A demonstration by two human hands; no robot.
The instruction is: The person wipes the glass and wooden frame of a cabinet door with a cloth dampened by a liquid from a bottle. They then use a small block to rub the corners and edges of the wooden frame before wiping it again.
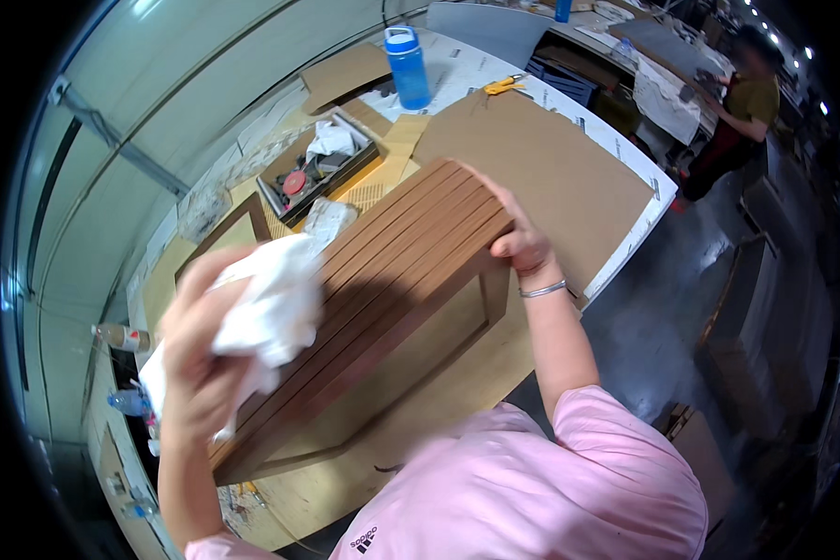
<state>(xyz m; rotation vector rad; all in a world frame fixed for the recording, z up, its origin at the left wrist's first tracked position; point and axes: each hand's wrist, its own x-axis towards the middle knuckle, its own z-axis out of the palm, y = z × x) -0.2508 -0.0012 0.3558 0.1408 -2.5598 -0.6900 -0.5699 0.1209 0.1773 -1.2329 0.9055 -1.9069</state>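
Several brown wood-framed panels point(397, 245) stand on edge, pressed side by side, with their grooved row of edges facing up. The nearest one shows a pale inset centre. A crumpled white cloth point(278, 291) is bunched in my left hand point(201, 341), blurred by motion, over the left part of the row. At the far right end my right hand point(525, 245) grips the panels, the thumb on the near side and the fingers round the end.
An open box point(369, 154) of small items stands behind the panels. Beyond are a cardboard sheet point(541, 159), a blue bottle point(409, 79) and yellow-handled pliers point(504, 86). Plastic bottles point(121, 337) sit at the left. A co-worker point(747, 98) stands at another table, far right.
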